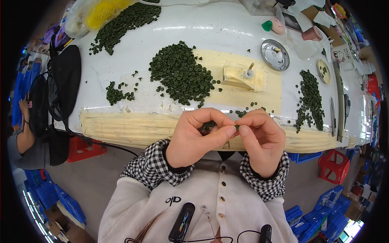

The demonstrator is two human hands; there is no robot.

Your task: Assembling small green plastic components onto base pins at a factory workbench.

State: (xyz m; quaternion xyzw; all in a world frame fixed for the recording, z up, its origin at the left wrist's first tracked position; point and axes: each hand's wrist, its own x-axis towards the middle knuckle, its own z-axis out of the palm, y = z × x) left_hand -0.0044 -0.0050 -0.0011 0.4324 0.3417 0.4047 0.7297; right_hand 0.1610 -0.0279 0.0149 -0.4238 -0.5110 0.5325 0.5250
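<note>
Both grips are pressed together at the fingertips: the left hand [192, 139] and the right hand [261, 143] meet, thumb and index finger of each closed on one small green piece [237, 127]. The piece sits on the near side of the taped block [239, 79], the landmark here. It is so tiny that only fingertips could steady it, which likely explains the two-sided pinch close to the body. More green shows under the left index finger; I cannot tell whether it is held or lying loose.

Scattered loose pieces [243, 112] lie between the hands and the block, probably for easy reach. Left of the block, a large heap [180, 75] spreads over the desk [133, 52], apparently as a near supply; a small cluster [115, 95] lies farther left. Well right of the block is a long heap [310, 99], perhaps kept apart so the lots don't mix. A round metal dish [275, 60] stands beyond the block to its right. Tweezers [332, 117] lie past the long heap, seemingly parked out of the way.
</note>
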